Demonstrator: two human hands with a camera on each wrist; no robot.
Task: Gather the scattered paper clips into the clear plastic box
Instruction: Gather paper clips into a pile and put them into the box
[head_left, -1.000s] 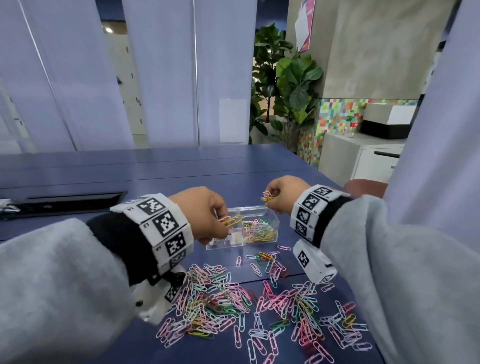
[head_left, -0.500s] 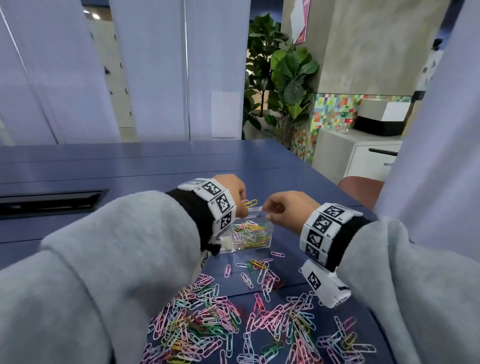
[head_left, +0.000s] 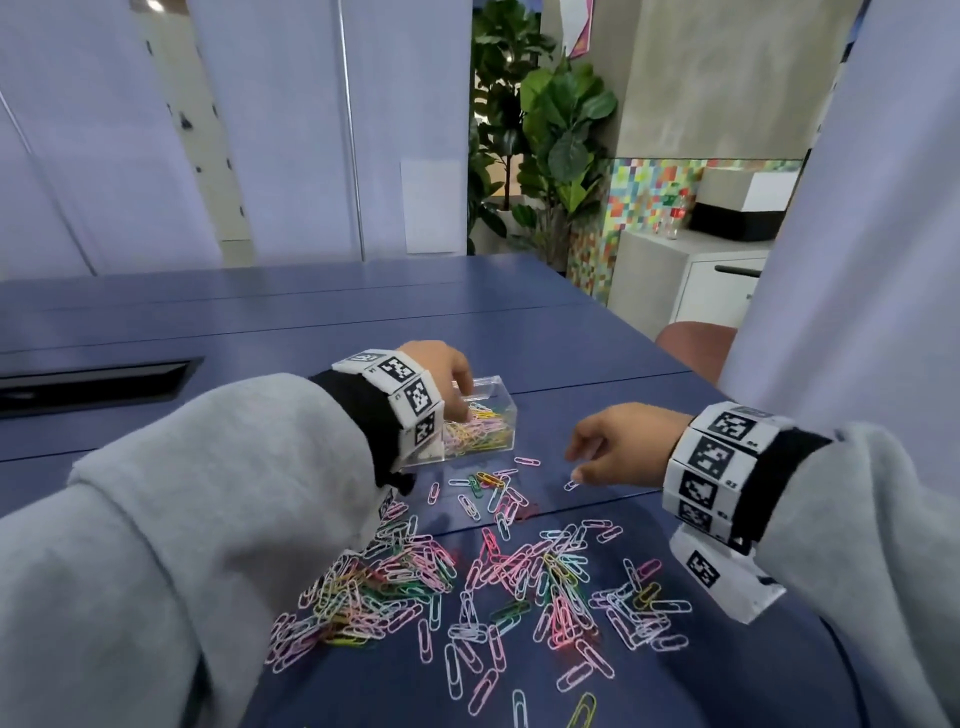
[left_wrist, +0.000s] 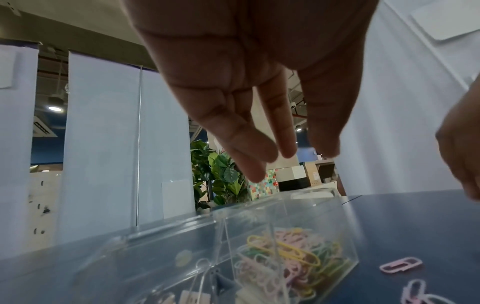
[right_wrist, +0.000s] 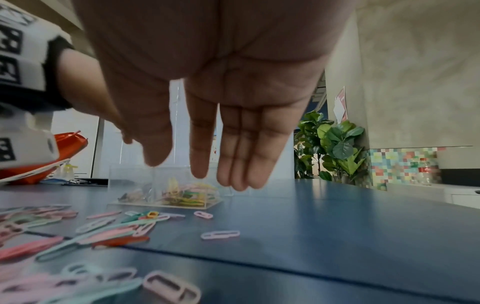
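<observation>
Our left hand (head_left: 441, 374) hangs over the clear plastic box (head_left: 485, 415) on the blue tabletop (head_left: 597, 364), fingers (left_wrist: 249, 148) straight and loosely together, holding nothing. The box, already holding a tangle of yellow, pink and green clips, stands just beyond the scattered paper clips (head_left: 467, 587). Our right hand (head_left: 613, 441) hovers low to the box's right, fingers (right_wrist: 241, 156) extended and empty, above a lone pale clip (head_left: 571, 485). Most clips lie heaped nearer us, between both grey sleeves.
</observation>
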